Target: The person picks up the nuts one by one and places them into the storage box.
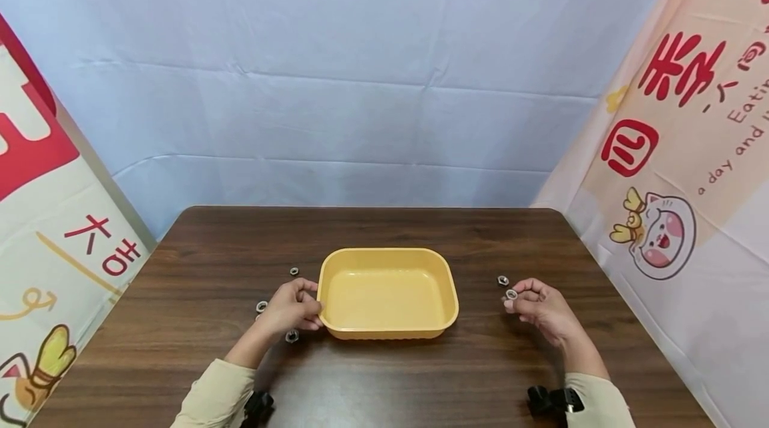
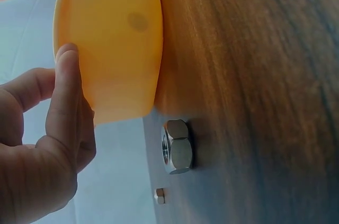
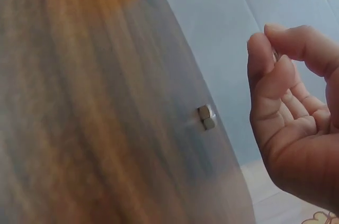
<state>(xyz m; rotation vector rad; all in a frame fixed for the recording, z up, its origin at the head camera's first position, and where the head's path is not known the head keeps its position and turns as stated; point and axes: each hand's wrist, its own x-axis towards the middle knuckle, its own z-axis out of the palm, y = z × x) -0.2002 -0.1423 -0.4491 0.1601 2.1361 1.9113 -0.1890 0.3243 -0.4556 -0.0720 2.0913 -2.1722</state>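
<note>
A: Where is the yellow tray (image 1: 387,291) positioned?

B: It is set on the dark wood-grain worktop (image 1: 384,381), between the two hands. Its left rim is held by the left hand (image 1: 285,309).

A: What is the state of the left fingers?

B: The tray's edge is gripped between thumb and fingers; in the left wrist view, a fingertip is seen pressed against the outer wall.

A: And the right hand (image 1: 548,316)?

B: It is placed to the right of the tray, well apart from it. A metal ring-shaped nut, the held nut (image 1: 511,294), is pinched between fingertips and thumb. In the right wrist view, the nut is almost entirely covered by the fingers.

A: Which other parts are located nearby?

B: A loose nut (image 1: 502,280) is laid on the worktop just beyond the held one. To the left of the tray, a small nut (image 1: 294,271) is found beyond the left hand, a second nut (image 1: 262,306) just beside that hand's outer edge, and a hex nut (image 1: 292,336) on its near side.

A: What is seen behind the worktop?

B: A pale blue cloth (image 1: 336,121) is hung there.
</note>
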